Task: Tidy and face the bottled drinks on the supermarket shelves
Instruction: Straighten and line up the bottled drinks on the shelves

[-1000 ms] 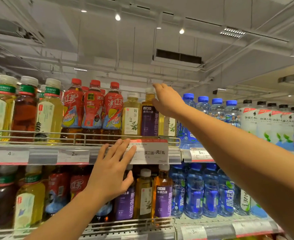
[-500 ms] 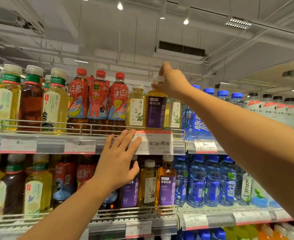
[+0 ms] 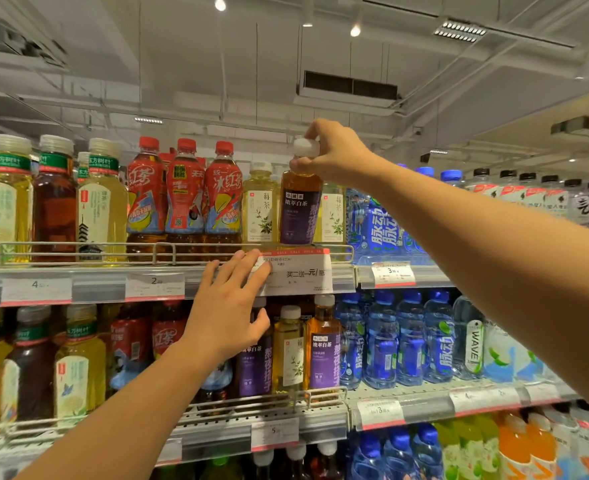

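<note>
My right hand point(image 3: 334, 154) grips the white cap of a purple-labelled amber tea bottle point(image 3: 300, 209) and holds it lifted, its base at the wire rail of the upper shelf point(image 3: 95, 282). Pale yellow tea bottles point(image 3: 260, 206) stand on either side of it. My left hand point(image 3: 225, 313) lies flat with straight fingers against the shelf's front edge, its fingertips on the white sale tag point(image 3: 300, 273). Red iced-tea bottles point(image 3: 185, 195) stand further left on the same shelf.
Blue water bottles point(image 3: 379, 223) fill the upper shelf to the right, with black-capped white bottles point(image 3: 528, 192) beyond. The lower shelf point(image 3: 424, 403) holds matching tea and blue bottles. Green-capped tea bottles point(image 3: 54, 199) stand far left. A third shelf shows below.
My right hand closed on the purple-labelled bottle's cap and raised the bottle above its neighbours. My left hand stayed on the shelf edge.
</note>
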Action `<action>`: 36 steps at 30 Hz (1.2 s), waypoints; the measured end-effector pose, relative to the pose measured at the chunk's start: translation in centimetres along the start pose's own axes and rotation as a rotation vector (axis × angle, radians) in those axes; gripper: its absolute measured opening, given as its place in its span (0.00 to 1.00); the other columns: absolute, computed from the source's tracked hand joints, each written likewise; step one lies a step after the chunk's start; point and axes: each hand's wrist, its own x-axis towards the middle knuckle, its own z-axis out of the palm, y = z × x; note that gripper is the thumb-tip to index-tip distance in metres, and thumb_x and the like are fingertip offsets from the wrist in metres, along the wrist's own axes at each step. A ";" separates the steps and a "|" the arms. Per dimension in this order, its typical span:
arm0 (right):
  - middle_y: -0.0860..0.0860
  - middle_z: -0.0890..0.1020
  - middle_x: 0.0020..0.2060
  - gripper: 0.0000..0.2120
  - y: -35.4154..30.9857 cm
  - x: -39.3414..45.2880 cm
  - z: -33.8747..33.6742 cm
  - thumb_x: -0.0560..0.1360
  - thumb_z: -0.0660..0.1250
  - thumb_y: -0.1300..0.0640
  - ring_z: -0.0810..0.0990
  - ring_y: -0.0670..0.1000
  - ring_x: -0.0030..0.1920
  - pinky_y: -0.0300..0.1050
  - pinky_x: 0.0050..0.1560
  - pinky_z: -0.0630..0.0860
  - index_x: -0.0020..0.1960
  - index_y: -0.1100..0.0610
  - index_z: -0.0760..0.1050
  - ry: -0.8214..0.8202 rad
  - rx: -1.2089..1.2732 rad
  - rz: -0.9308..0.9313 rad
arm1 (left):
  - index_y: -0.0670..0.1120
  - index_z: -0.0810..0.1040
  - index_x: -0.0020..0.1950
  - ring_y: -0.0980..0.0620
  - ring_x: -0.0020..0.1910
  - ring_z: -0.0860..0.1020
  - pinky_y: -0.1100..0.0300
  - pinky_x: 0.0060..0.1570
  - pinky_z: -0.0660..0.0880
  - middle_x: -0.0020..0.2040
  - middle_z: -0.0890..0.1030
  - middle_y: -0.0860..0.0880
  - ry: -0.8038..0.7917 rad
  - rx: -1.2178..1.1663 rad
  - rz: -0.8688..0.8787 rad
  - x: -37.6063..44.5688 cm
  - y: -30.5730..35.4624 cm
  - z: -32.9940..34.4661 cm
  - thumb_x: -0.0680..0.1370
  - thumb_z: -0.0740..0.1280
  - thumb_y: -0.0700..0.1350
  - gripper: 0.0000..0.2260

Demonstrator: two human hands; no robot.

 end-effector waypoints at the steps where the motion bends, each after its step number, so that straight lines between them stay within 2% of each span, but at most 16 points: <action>1: 0.51 0.78 0.54 0.23 0.1 -0.2 -0.3 0.75 0.76 0.49 0.78 0.47 0.48 0.35 0.40 0.72 0.63 0.57 0.72 0.050 0.008 -0.011 | 0.52 0.63 0.78 0.44 0.79 0.59 0.39 0.75 0.59 0.80 0.62 0.48 -0.002 -0.002 -0.002 0.0 0.0 0.0 0.73 0.62 0.60 0.34; 3: 0.49 0.78 0.51 0.22 0.3 -0.7 -1.3 0.75 0.75 0.49 0.78 0.43 0.46 0.33 0.40 0.73 0.62 0.57 0.72 0.149 0.092 -0.006 | 0.52 0.63 0.78 0.43 0.79 0.59 0.38 0.75 0.59 0.80 0.62 0.48 -0.004 -0.002 -0.006 0.1 0.0 0.0 0.73 0.62 0.60 0.34; 5: 0.48 0.79 0.50 0.21 0.3 -1.5 -2.8 0.75 0.75 0.50 0.80 0.44 0.47 0.35 0.44 0.78 0.61 0.57 0.72 0.209 0.200 0.019 | 0.52 0.63 0.78 0.43 0.79 0.60 0.38 0.75 0.59 0.80 0.62 0.47 0.002 -0.001 -0.004 0.2 0.0 0.0 0.73 0.62 0.60 0.34; 8: 0.52 0.82 0.52 0.22 0.7 -3.2 -4.5 0.74 0.76 0.48 0.84 0.50 0.51 0.49 0.54 0.84 0.60 0.56 0.73 0.192 0.292 0.060 | 0.52 0.64 0.78 0.42 0.79 0.60 0.38 0.75 0.58 0.80 0.63 0.47 -0.001 -0.005 -0.013 0.2 0.2 -0.1 0.73 0.61 0.60 0.34; 11: 0.54 0.85 0.48 0.23 1.3 -6.1 -5.3 0.69 0.77 0.44 0.85 0.54 0.51 0.59 0.56 0.82 0.56 0.56 0.78 0.217 0.337 0.106 | 0.53 0.63 0.79 0.43 0.79 0.58 0.39 0.76 0.57 0.81 0.61 0.48 -0.035 -0.011 -0.034 0.3 0.3 -0.3 0.73 0.60 0.61 0.34; 14: 0.56 0.86 0.45 0.18 2.4 -10.5 -6.1 0.72 0.78 0.52 0.84 0.48 0.43 0.49 0.47 0.81 0.55 0.61 0.79 0.191 0.449 0.147 | 0.53 0.61 0.79 0.43 0.79 0.58 0.41 0.76 0.57 0.81 0.61 0.48 -0.074 -0.012 -0.021 0.4 0.1 -0.9 0.73 0.59 0.61 0.35; 16: 0.52 0.84 0.39 0.14 3.4 -14.1 -6.7 0.74 0.77 0.57 0.82 0.43 0.38 0.40 0.41 0.78 0.55 0.62 0.79 0.156 0.541 0.184 | 0.53 0.61 0.80 0.43 0.79 0.59 0.42 0.76 0.58 0.81 0.61 0.48 -0.115 -0.012 -0.012 0.6 0.1 -1.8 0.73 0.57 0.62 0.35; 17: 0.50 0.84 0.38 0.13 4.1 -16.0 -6.9 0.74 0.77 0.57 0.82 0.43 0.37 0.39 0.41 0.77 0.54 0.62 0.79 0.132 0.575 0.204 | 0.53 0.61 0.80 0.43 0.79 0.58 0.43 0.76 0.58 0.81 0.60 0.48 -0.138 -0.020 -0.016 0.7 0.1 -2.3 0.73 0.56 0.62 0.35; 19: 0.55 0.87 0.41 0.16 5.5 -19.5 -7.0 0.72 0.79 0.56 0.84 0.48 0.41 0.40 0.44 0.80 0.55 0.61 0.80 0.077 0.646 0.246 | 0.52 0.62 0.80 0.42 0.79 0.59 0.43 0.76 0.58 0.81 0.60 0.47 -0.166 -0.054 -0.040 1.0 0.5 -3.1 0.74 0.58 0.61 0.34; 21: 0.59 0.87 0.44 0.18 7.2 -22.8 -6.7 0.70 0.80 0.57 0.85 0.52 0.43 0.44 0.47 0.82 0.56 0.61 0.79 0.028 0.694 0.303 | 0.50 0.67 0.77 0.40 0.75 0.64 0.41 0.73 0.63 0.79 0.64 0.45 -0.081 -0.095 -0.061 0.7 1.5 -3.7 0.75 0.61 0.56 0.30; 24: 0.55 0.88 0.43 0.14 9.2 -27.5 -5.5 0.70 0.79 0.62 0.85 0.52 0.42 0.44 0.45 0.81 0.53 0.58 0.80 -0.012 0.687 0.396 | 0.45 0.78 0.65 0.37 0.65 0.72 0.39 0.63 0.71 0.72 0.73 0.42 0.163 -0.145 -0.025 -0.5 3.8 -3.4 0.73 0.66 0.46 0.20; 26: 0.54 0.88 0.43 0.15 10.5 -30.4 -4.3 0.70 0.80 0.61 0.85 0.51 0.42 0.50 0.48 0.81 0.54 0.55 0.80 -0.052 0.634 0.438 | 0.44 0.80 0.60 0.37 0.62 0.73 0.41 0.58 0.73 0.67 0.76 0.42 0.190 -0.126 0.042 -1.7 5.4 -2.5 0.72 0.67 0.44 0.17; 28: 0.51 0.88 0.43 0.16 11.6 -32.8 -3.1 0.69 0.81 0.58 0.87 0.51 0.44 0.55 0.52 0.82 0.54 0.51 0.81 -0.096 0.579 0.462 | 0.45 0.81 0.60 0.41 0.60 0.75 0.43 0.54 0.76 0.63 0.77 0.45 0.075 -0.117 0.068 -2.6 6.9 -1.5 0.74 0.68 0.43 0.15; 31: 0.46 0.88 0.44 0.15 12.6 -35.0 -1.9 0.70 0.80 0.55 0.87 0.49 0.46 0.59 0.56 0.82 0.54 0.48 0.81 -0.154 0.532 0.484 | 0.50 0.76 0.69 0.49 0.59 0.78 0.49 0.50 0.79 0.68 0.74 0.53 -0.193 -0.188 -0.143 -3.3 8.7 -0.1 0.79 0.66 0.46 0.18; 34: 0.44 0.87 0.44 0.14 12.8 -36.2 -0.9 0.69 0.80 0.53 0.86 0.47 0.45 0.58 0.54 0.82 0.53 0.47 0.81 -0.169 0.489 0.487 | 0.51 0.70 0.75 0.47 0.64 0.77 0.48 0.59 0.77 0.72 0.74 0.51 -0.316 -0.294 -0.356 -2.8 9.6 0.8 0.79 0.66 0.46 0.23; 36: 0.43 0.87 0.45 0.15 12.7 -36.9 -0.4 0.70 0.80 0.51 0.85 0.47 0.45 0.55 0.52 0.81 0.53 0.46 0.80 -0.144 0.458 0.482 | 0.50 0.66 0.78 0.45 0.67 0.75 0.46 0.62 0.76 0.73 0.73 0.49 -0.350 -0.338 -0.427 -2.2 9.9 1.2 0.79 0.67 0.46 0.27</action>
